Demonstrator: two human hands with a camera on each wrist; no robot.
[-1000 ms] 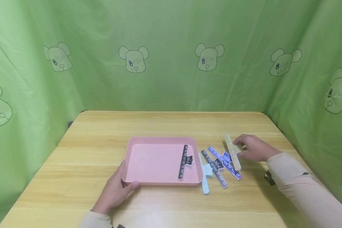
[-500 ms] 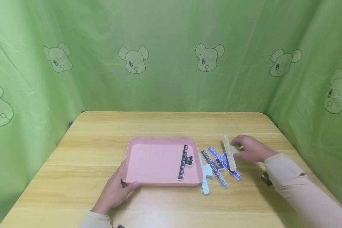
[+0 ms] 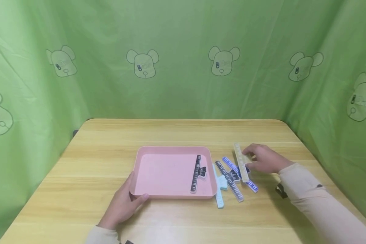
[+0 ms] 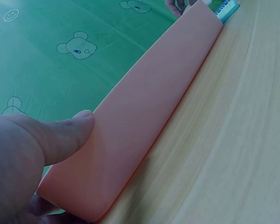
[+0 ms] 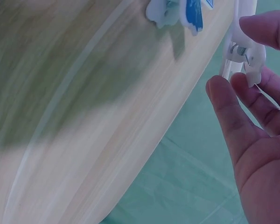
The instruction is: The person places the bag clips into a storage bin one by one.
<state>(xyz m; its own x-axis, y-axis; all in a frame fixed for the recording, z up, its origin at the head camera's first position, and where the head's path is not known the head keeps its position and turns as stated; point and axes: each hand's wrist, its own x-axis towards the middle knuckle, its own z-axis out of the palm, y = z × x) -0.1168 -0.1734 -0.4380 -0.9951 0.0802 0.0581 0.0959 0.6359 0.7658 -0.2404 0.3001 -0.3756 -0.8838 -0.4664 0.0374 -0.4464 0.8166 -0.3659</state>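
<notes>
My left hand [image 3: 122, 204] grips the near left corner of a pink tray [image 3: 174, 147]; the thumb [image 4: 70, 135] lies against its front wall. A black piano-key clip [image 3: 196, 174] lies inside the tray on the right. My right hand [image 3: 266, 159] pinches a whitish long clip [image 3: 240, 162] by its handle, and its spring shows in the right wrist view. That clip hangs over a blue clip [image 3: 252, 186], covering part of it. To the left lie another black clip [image 3: 229, 181] and a light-blue clip [image 3: 220, 198], close beside the tray.
The things stand on a wooden table [image 3: 109, 135] with rounded far corners. A green curtain [image 3: 183, 95] with bear-head prints surrounds its back and sides.
My right hand has moved a little left with the whitish clip, which now covers more of the blue clip. My left hand and the tray have stayed put.
</notes>
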